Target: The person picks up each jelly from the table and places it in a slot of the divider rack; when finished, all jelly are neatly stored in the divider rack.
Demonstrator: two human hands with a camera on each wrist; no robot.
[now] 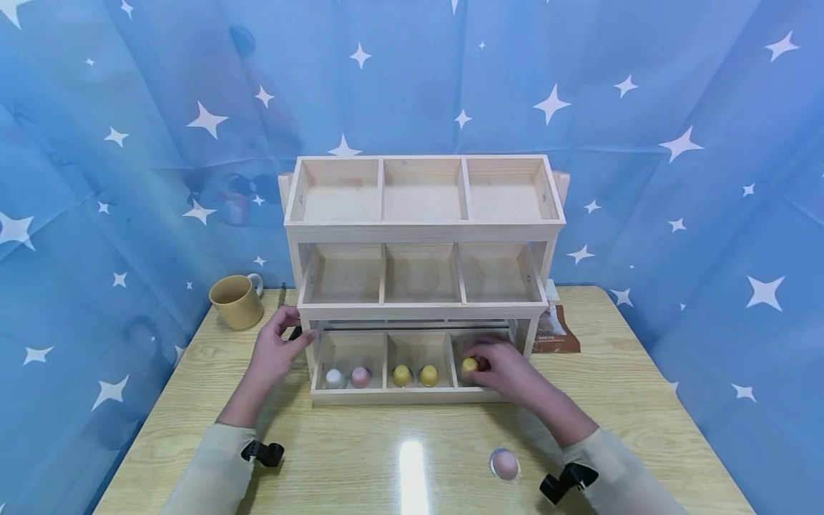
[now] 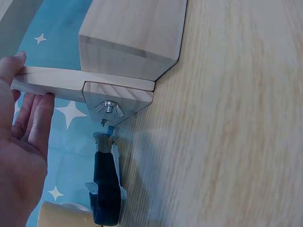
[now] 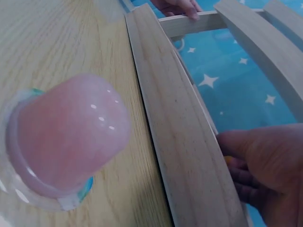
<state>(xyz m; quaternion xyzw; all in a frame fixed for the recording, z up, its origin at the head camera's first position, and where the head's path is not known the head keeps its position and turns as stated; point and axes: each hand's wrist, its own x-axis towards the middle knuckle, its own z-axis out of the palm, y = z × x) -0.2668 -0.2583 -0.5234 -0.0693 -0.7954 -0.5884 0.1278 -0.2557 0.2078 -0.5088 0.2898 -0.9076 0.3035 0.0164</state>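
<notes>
A three-tier wooden shelf with divided trays stands on the table. My left hand grips its left side upright, thumb on one face and fingers on the other in the left wrist view. My right hand reaches into the bottom tray's right compartment, thumb and fingers round a yellow jelly cup. A dark red patch shows beside that cup, partly hidden by the hand. The left compartment holds a white jelly cup and a pink one; two yellow jelly cups sit in the middle one.
Another pink jelly cup rests on the table before the shelf, near my right forearm. A tan mug stands behind my left hand. A black-handled tool lies beside the shelf's left foot, and a brown packet lies at its right.
</notes>
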